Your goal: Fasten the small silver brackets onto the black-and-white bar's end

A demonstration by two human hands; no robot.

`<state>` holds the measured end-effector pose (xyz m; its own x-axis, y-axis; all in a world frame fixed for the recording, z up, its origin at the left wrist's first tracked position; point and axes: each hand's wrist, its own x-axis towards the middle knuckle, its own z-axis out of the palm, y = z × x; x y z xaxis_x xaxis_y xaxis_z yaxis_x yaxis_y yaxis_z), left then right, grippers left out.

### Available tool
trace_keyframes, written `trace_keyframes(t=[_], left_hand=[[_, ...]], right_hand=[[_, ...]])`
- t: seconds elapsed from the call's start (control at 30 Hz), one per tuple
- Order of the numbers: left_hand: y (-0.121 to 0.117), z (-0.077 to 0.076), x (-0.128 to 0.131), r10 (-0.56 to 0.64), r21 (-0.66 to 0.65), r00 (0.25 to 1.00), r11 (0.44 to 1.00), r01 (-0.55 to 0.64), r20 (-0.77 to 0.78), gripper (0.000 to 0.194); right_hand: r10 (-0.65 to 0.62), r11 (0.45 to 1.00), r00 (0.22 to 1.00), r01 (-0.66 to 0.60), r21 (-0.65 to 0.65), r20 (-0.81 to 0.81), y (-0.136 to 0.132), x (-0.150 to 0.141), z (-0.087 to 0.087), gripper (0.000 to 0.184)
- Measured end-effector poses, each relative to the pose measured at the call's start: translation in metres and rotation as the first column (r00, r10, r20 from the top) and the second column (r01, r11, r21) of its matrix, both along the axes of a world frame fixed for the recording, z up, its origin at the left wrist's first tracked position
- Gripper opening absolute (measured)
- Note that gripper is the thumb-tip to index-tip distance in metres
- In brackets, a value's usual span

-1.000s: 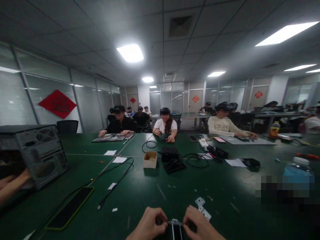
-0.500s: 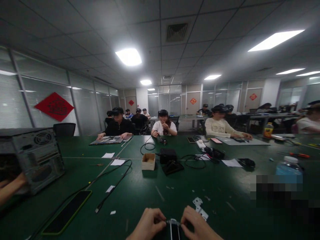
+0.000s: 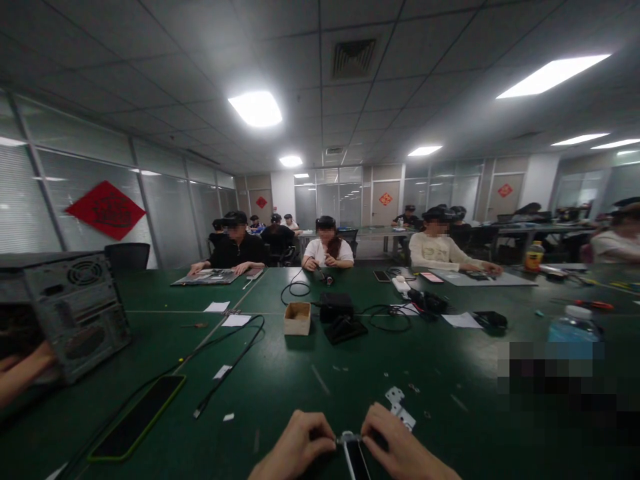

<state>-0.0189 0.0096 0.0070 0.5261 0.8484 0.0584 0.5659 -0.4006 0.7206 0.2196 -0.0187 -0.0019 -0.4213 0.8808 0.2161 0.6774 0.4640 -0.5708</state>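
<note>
At the bottom edge of the view is a slim device (image 3: 357,461) with silver-white edges and a dark face; its near end is cut off, and its exact kind cannot be made out. My left hand (image 3: 300,445) pinches at the left corner of its far end, thumb and fingers pressed together. On the opposite corner my right hand (image 3: 397,445) has its fingertips closed in the same way. Whatever small part may lie between the fingertips is hidden. Just beyond my right hand lie flat silvery metal plates (image 3: 400,408), with several tiny pieces scattered around them.
A green-edged phone (image 3: 137,417) and a black USB cable (image 3: 227,370) lie to the left, beside a computer case (image 3: 80,313) with another person's arm inside. Ahead stand a small box (image 3: 297,320) and black items (image 3: 340,317). A blue-liquid bottle (image 3: 575,327) stands right. Co-workers sit opposite.
My hands stay at the device's far end. The device's near end has swung slightly to the right. The person opposite has lowered a hand from the face. The camera view has shifted a little.
</note>
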Motion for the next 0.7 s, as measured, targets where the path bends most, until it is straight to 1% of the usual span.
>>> trace_keyframes(t=[0.1, 0.23, 0.3, 0.37, 0.43, 0.53, 0.6, 0.7], left_hand=[[0.001, 0.000, 0.000, -0.036, -0.050, 0.997, 0.998, 0.040, 0.066, 0.015], [0.002, -0.004, 0.002, -0.065, -0.116, 0.980, 0.989, 0.088, 0.186, 0.018], [0.001, -0.006, 0.004, -0.074, -0.165, 0.976, 0.980, 0.109, 0.205, 0.023], [-0.001, -0.009, 0.005, -0.089, -0.188, 0.980, 0.974, 0.122, 0.177, 0.028], [-0.002, -0.011, 0.004, -0.119, -0.153, 0.985, 0.979, 0.137, 0.122, 0.029], [-0.005, -0.012, 0.003, -0.191, -0.029, 0.980, 0.981, 0.193, 0.050, 0.026], [-0.005, -0.013, 0.004, -0.254, 0.059, 0.967, 0.966, 0.252, 0.026, 0.026], [-0.006, -0.013, 0.007, -0.330, 0.187, 0.944, 0.928, 0.322, 0.013, 0.029]], right_hand=[[0.016, 1.000, 1.000, -0.016, -0.003, 0.000, -0.001, 0.000, 0.003, 0.014], [0.037, 0.999, 0.999, -0.037, 0.004, 0.000, -0.003, -0.001, 0.008, 0.017], [0.060, 0.998, 0.998, -0.060, 0.022, 0.005, -0.004, -0.001, 0.009, 0.018], [0.088, 0.995, 0.996, -0.089, 0.047, 0.009, -0.003, -0.002, 0.009, 0.019], [0.104, 0.992, 0.995, -0.104, 0.066, 0.005, -0.003, -0.001, 0.008, 0.020], [0.100, 0.993, 0.995, -0.100, 0.063, 0.000, -0.002, 0.000, 0.006, 0.021], [0.087, 0.995, 0.996, -0.087, 0.050, -0.002, -0.002, 0.000, 0.006, 0.022], [0.089, 0.995, 0.996, -0.089, 0.054, 0.005, -0.002, 0.000, 0.007, 0.022]])
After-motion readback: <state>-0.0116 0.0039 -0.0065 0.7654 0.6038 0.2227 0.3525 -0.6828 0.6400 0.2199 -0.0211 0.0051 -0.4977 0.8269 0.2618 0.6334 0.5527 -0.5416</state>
